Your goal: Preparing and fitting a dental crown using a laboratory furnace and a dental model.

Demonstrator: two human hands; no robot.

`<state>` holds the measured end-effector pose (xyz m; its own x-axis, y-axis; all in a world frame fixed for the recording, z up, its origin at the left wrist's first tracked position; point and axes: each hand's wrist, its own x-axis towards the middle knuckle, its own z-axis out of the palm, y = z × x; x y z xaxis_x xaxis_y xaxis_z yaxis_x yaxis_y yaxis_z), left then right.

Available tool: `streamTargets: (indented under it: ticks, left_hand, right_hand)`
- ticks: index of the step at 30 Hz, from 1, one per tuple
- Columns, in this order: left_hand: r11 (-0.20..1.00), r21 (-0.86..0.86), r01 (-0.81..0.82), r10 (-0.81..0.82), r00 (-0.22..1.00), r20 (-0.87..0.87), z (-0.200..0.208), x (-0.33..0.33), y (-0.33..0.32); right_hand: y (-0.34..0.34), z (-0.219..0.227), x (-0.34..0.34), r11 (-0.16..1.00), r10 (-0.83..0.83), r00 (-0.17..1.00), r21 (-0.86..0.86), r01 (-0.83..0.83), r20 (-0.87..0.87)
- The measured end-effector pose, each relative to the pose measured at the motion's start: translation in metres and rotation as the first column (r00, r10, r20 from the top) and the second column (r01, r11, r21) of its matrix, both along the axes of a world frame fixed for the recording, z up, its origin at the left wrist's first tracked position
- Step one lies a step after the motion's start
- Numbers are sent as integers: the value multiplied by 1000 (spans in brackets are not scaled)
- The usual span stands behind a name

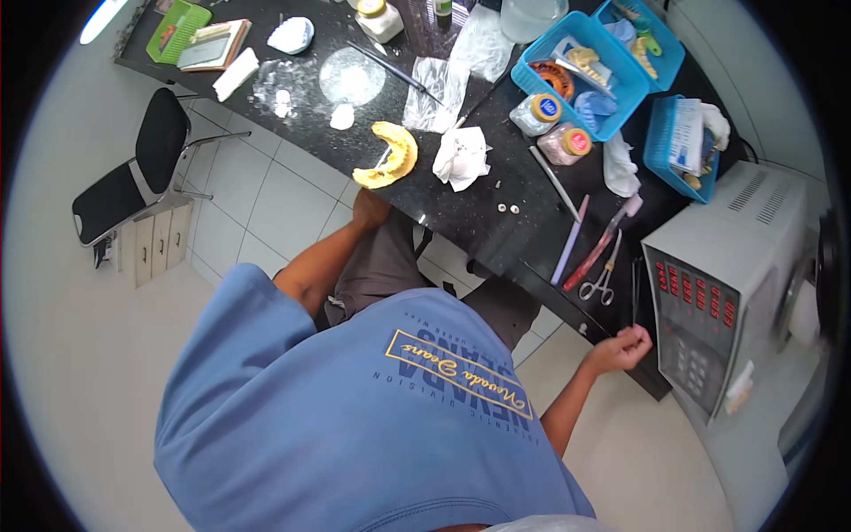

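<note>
My right hand (620,348) is at the right end of the black table, its fingers pinched on the end of thin dark tweezers (636,284). Beside it lie scissor-handled forceps (598,288), a brush with a clear red handle (596,257) and a lilac stick (569,241). My left hand (370,208) rests low by the table's front edge, over my lap; its fingers are hidden. The yellow horseshoe-shaped dental model (401,158) is the nearest thing above it. Two small white tooth-like pieces (508,208) lie on the tabletop between my hands.
A grey machine with a red lit display (709,284) stands right of my right hand. Blue baskets (620,120), two lidded jars (564,144) and crumpled tissue (461,158) are farther back. White powder and a green tray (177,31) lie left. A black chair (133,177) stands beyond.
</note>
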<state>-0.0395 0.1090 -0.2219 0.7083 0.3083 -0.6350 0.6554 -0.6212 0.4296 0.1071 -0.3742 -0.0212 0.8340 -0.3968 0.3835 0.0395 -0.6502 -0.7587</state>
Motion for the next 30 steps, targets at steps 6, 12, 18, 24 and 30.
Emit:
streamTargets:
  ticks: [6,12,18,24,30]
  left_hand:
    - [944,119,-309,287,943,171,99,-43,-58]
    - [922,-180,-342,344,939,-20,188,-71,-40]
    - [903,-256,-345,398,895,199,300,-33,-5]
    - [934,-253,-252,356,680,640,316,17,-3]
    - [984,-2,-180,130,700,702,312,45,-18]
  right_hand:
    - [84,75,-18,943,326,928,132,-306,-181]
    - [189,133,0,741,634,675,45,-670,-377]
    - [223,127,28,660,581,660,-199,-725,-476]
    - [247,112,41,562,556,666,-366,-742,-497]
    - [271,106,43,550,497,661,-384,-741,-563]
